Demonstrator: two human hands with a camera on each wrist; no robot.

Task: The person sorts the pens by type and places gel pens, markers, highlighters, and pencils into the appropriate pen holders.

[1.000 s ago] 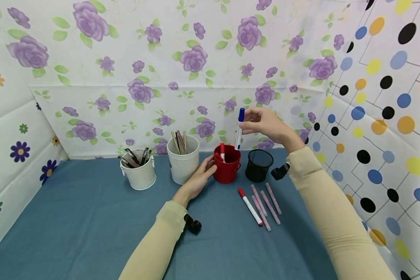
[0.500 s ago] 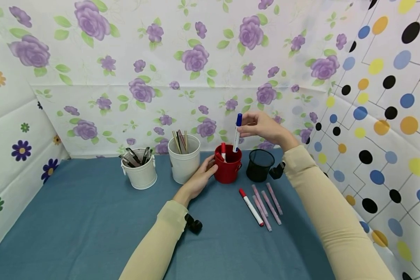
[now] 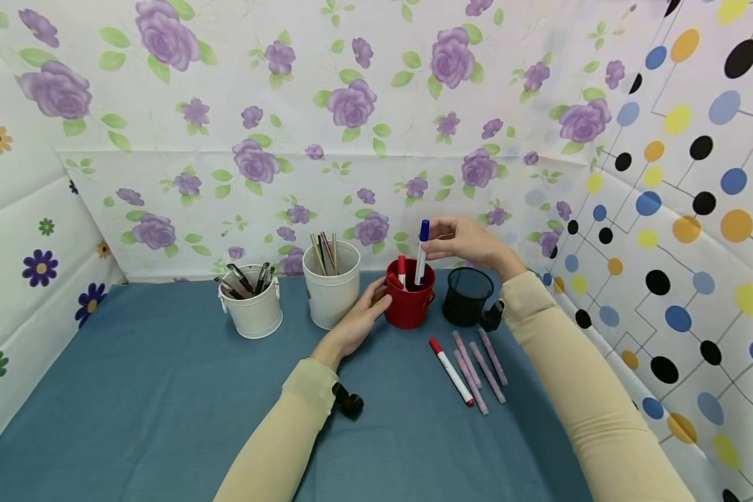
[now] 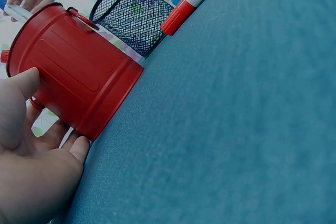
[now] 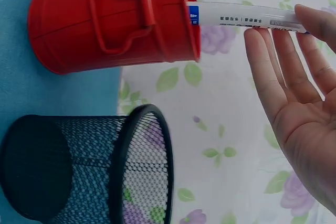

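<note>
My right hand point(image 3: 467, 242) pinches a whiteboard marker point(image 3: 420, 265) with a blue cap, held nearly upright. Its lower end is inside the rim of a small red bucket point(image 3: 406, 312), as the right wrist view also shows, where the white marker barrel point(image 5: 236, 15) enters the bucket's mouth. At the bucket's left side, my left hand point(image 3: 351, 331) holds it, thumb on the front and fingers around behind and low. A red-capped marker point(image 3: 401, 268) stands in the same bucket, beside another red piece that is mostly hidden.
A black mesh cup point(image 3: 466, 300) stands right of the bucket. To the left are a tall white bucket point(image 3: 332, 300) with thin sticks and a short white bucket point(image 3: 255, 317) with pens. A red marker point(image 3: 452, 373) and several pink pens point(image 3: 486, 373) lie in front.
The right hand has come down and slightly left with the blue-capped marker, whose lower end has passed from above the bucket to inside its rim. The left hand stays on the bucket.
</note>
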